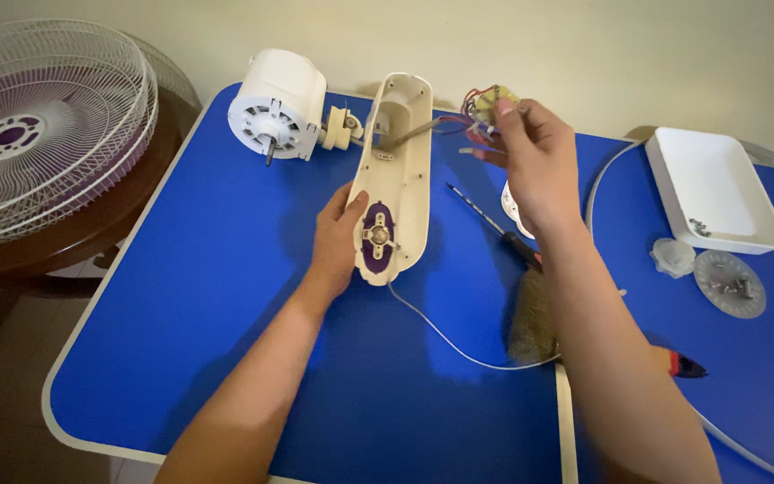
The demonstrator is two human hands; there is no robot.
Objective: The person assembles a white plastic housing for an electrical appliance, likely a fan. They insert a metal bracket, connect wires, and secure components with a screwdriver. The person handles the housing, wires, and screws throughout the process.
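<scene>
Fan disassembly well advanced: left hand (pixel 338 235) steadies the opened white housing (pixel 396 179), while right hand (pixel 530 157), just right of it, pinches the wired switch block (pixel 485 108). Motor (pixel 277 105) remains attached beside the housing; grille (pixel 42 125) sits well left.

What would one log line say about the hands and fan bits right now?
left hand: steadies white fan housing | right hand: pinches wired switch part above table | nearby: motor, screwdriver
</scene>
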